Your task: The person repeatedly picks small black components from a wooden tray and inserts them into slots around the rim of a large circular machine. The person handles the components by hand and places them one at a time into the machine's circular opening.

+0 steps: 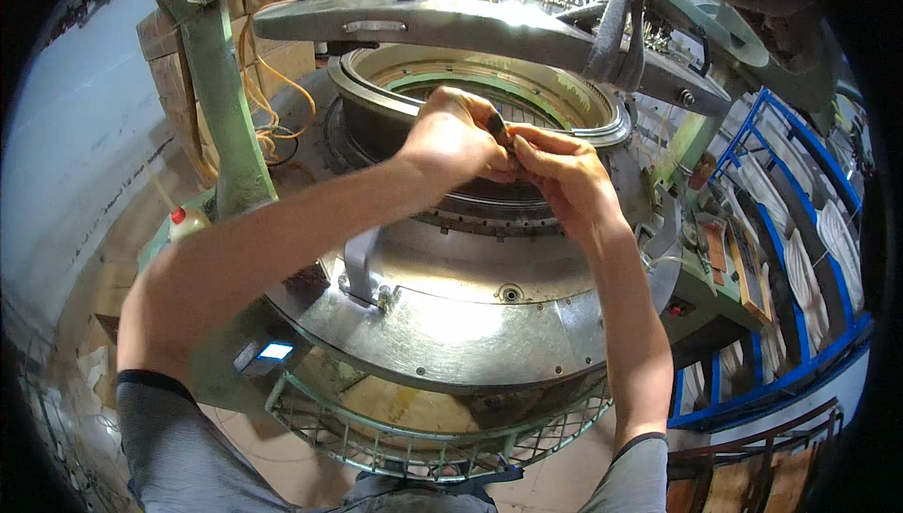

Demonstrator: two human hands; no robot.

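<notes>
Both of my hands meet over the near rim of a large round metal machine, in front of its ring-shaped cylinder (362, 90). My left hand (461, 137) is closed with its fingers curled round a small dark piece (498, 125), whose kind I cannot make out. Fingertips pinched together, my right hand (560, 165) touches the left hand at the same spot. Whatever lies between its fingers is hidden. Below the hands spreads the machine's shiny metal bed plate (451, 330).
A grey metal crossbar (451, 29) spans above the cylinder. The green machine post (212, 99) stands left, near orange cables (282, 90). A red-capped bottle (186, 220) sits beside it. At right is a blue rack (800, 278) with pale cloth; a green guard (376, 447) curves below.
</notes>
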